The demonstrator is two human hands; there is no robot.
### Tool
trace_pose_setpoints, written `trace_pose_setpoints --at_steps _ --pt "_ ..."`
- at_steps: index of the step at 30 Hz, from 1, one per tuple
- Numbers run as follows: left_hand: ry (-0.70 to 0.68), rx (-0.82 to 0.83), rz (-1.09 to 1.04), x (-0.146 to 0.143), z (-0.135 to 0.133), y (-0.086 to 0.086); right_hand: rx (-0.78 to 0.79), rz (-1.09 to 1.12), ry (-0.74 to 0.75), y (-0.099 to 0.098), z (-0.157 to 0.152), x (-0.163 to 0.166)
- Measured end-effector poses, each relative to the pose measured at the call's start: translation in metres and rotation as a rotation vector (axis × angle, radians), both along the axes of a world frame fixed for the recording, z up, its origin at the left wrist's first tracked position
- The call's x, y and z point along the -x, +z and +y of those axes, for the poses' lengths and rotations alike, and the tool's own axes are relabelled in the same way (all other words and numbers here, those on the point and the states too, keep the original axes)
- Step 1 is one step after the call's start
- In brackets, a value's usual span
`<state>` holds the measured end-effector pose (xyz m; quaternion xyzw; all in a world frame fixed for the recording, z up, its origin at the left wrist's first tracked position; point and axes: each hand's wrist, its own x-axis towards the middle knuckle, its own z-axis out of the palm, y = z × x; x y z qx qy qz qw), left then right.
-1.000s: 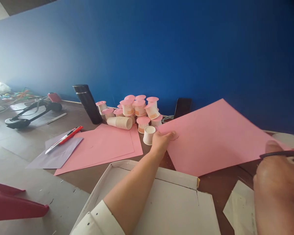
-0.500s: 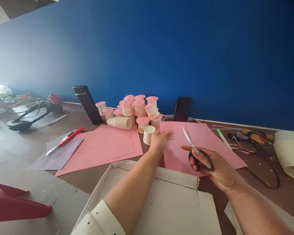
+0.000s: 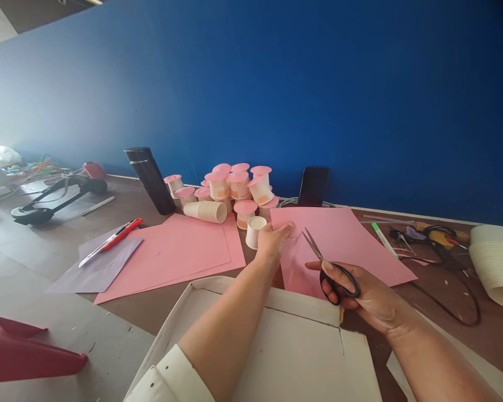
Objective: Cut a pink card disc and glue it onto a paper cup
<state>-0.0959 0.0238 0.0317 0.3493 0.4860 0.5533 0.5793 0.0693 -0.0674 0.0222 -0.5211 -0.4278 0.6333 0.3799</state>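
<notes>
My left hand [image 3: 274, 241] grips the left edge of a pink paper sheet [image 3: 343, 240], thumb on top and the other fingers hidden underneath. Black-handled scissors [image 3: 314, 245] are in my right hand [image 3: 352, 285], fingers through the loops. Their blades are slightly parted and point up and left over the sheet, near a faint curved line by my left thumb. Just left of my left hand stands a small white paper cup [image 3: 256, 231]. Behind it are several cups topped with pink discs [image 3: 238, 181], some stacked, and a nested row of cups [image 3: 205, 212] on its side.
More pink sheets [image 3: 171, 251], a purple sheet [image 3: 96, 268] and a red utility knife [image 3: 113, 240] lie left. A black bottle [image 3: 151, 178] and a phone [image 3: 313, 187] stand by the blue wall. A white box lid [image 3: 305, 357] is in front; cables and stacked bowls [image 3: 494, 268] sit right.
The scissors in my right hand have moved a little left, closer to my left hand, and their blades have turned. The pink sheet has shifted slightly left.
</notes>
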Motion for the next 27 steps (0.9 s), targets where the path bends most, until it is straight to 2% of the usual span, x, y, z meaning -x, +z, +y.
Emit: trace_pose_setpoints --at_steps 9,17,23,27 --pt "-0.049 -0.014 -0.011 -0.0004 0.0021 -0.0034 0.006 0.043 0.018 -0.0050 0.0004 -0.0037" --pt "-0.023 0.000 -0.033 -0.0002 -0.0010 0.0031 0.012 0.062 0.051 -0.0044 0.0008 -0.0060" --pt "-0.050 0.017 -0.101 -0.0020 -0.0004 -0.0020 -0.013 0.067 0.034 -0.0062 0.0003 -0.0056" --pt "-0.101 -0.036 -0.129 -0.0050 -0.0012 -0.0051 -0.045 0.083 0.025 -0.0067 0.0003 -0.0049"
